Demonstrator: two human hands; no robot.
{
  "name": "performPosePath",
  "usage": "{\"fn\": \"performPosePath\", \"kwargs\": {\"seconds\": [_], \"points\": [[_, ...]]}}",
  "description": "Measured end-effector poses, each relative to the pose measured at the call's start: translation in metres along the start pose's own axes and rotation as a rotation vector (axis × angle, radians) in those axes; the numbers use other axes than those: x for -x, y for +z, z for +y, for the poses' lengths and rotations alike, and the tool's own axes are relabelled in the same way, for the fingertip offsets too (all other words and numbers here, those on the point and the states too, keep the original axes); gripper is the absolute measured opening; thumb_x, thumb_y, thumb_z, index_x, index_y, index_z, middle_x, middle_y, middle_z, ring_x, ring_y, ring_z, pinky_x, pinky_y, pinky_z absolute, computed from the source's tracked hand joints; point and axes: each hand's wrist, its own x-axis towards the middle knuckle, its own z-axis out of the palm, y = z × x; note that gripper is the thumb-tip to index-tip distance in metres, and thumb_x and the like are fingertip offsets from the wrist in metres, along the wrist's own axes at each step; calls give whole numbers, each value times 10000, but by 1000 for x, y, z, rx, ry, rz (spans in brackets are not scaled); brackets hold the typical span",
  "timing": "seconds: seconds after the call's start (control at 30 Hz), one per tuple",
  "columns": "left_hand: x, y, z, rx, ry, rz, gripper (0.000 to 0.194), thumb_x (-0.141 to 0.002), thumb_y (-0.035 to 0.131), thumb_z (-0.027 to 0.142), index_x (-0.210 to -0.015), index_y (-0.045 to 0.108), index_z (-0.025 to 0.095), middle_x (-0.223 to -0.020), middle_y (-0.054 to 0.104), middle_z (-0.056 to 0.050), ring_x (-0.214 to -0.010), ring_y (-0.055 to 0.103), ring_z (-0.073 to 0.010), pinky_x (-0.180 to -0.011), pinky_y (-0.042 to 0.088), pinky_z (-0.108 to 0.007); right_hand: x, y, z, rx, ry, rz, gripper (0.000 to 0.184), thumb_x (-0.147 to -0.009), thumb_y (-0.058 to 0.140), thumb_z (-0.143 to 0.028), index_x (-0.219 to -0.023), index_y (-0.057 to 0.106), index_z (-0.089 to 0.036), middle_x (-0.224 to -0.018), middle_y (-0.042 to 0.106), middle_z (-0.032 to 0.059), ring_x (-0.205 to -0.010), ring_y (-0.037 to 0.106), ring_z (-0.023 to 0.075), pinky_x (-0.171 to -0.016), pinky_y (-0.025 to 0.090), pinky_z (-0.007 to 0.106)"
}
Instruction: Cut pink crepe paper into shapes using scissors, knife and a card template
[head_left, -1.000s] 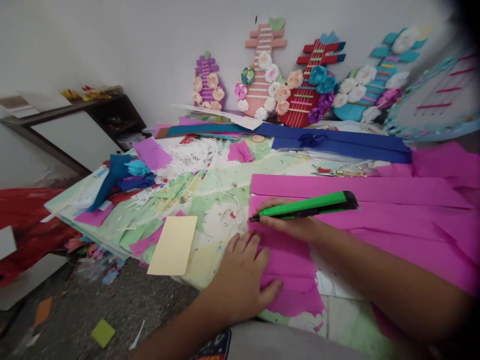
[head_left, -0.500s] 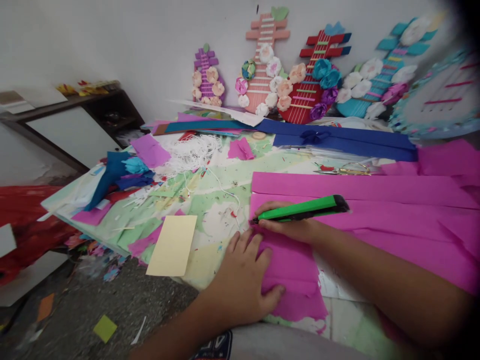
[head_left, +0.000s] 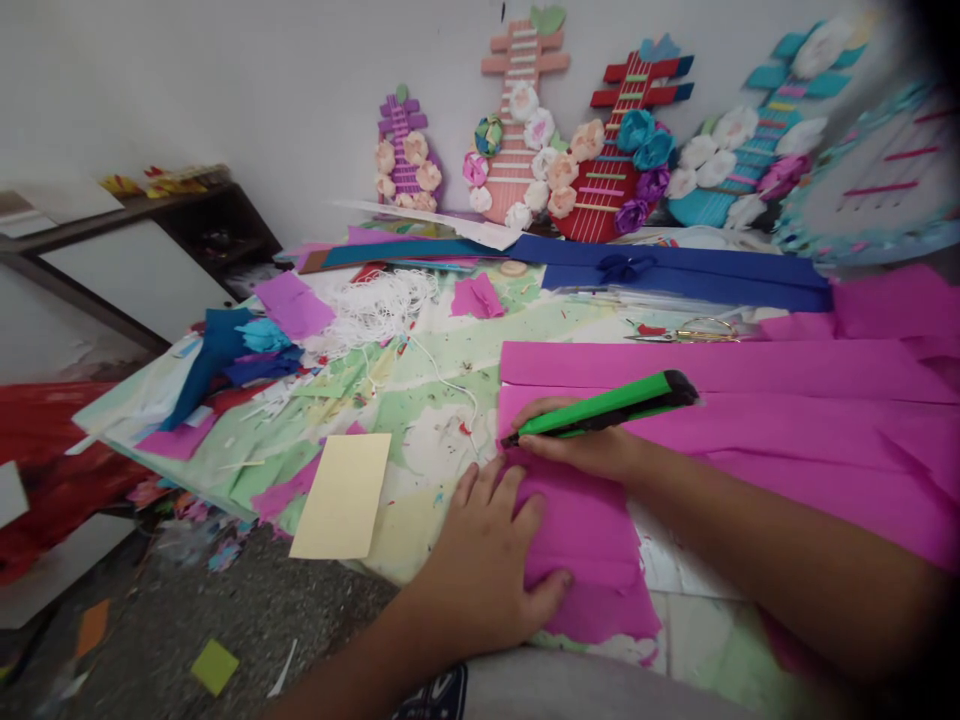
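Note:
My right hand (head_left: 577, 445) is closed around a green and black utility knife (head_left: 607, 405), its tip low against the left edge of the magenta paper (head_left: 720, 375). Whether the blade is out is too small to make out. Just in front of it, my left hand (head_left: 491, 560) lies flat with fingers spread, pressing on a magenta paper piece (head_left: 577, 530) and the table beside it. That piece has a ragged lower edge. A cream card (head_left: 343, 495) lies to the left of my left hand.
Several flower-decorated paper guitars (head_left: 611, 150) lean on the wall. Behind the magenta paper are gold-handled scissors (head_left: 697, 332) and blue paper (head_left: 690, 275). White string (head_left: 382, 305) lies tangled among paper scraps on the table (head_left: 409, 400). A cabinet (head_left: 142, 265) stands at left.
The back end of the utility knife has tipped up slightly, while its tip stays near the same spot. My left hand holds its place. The camera view has shifted a little.

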Motion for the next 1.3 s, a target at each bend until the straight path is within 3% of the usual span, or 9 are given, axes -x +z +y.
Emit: {"fn": "performPosePath", "kwargs": {"seconds": [0.3,0.67,1.03,1.3], "points": [[0,0,1,-18,-14,-11,573,-729,404,557,-1122,476,147,-1271,366,-172,-1203,237,-354,-974,171,-531,0,1,0,50,-10,-74,194,-741,530,-272,-886,590,-158,-862,625,50,-797,589,142,-720,473,259],[1,-1,1,-30,-17,-11,566,-728,412,550,-1127,471,153,-1287,349,-166,-1217,223,-337,-982,164,-522,3,1,-2,115,-32,3,143,-739,522,-259,-807,593,-157,-822,618,40,-762,585,130,-707,464,248],[0,0,1,-38,-29,-47,677,-737,378,562,-1245,376,115,-1313,317,-188,-1227,197,-348,-989,148,-521,4,0,1,99,-72,-74,179,-762,510,-280,-868,578,-153,-819,615,36,-734,570,112,-665,461,221],[1,0,2,-34,-37,-42,666,-742,368,566,-1239,391,124,-1306,332,-175,-1230,197,-323,-1003,127,-496,4,-3,-1,56,0,-14,141,-754,512,-258,-811,592,-158,-816,621,36,-778,580,131,-723,456,252]]}}
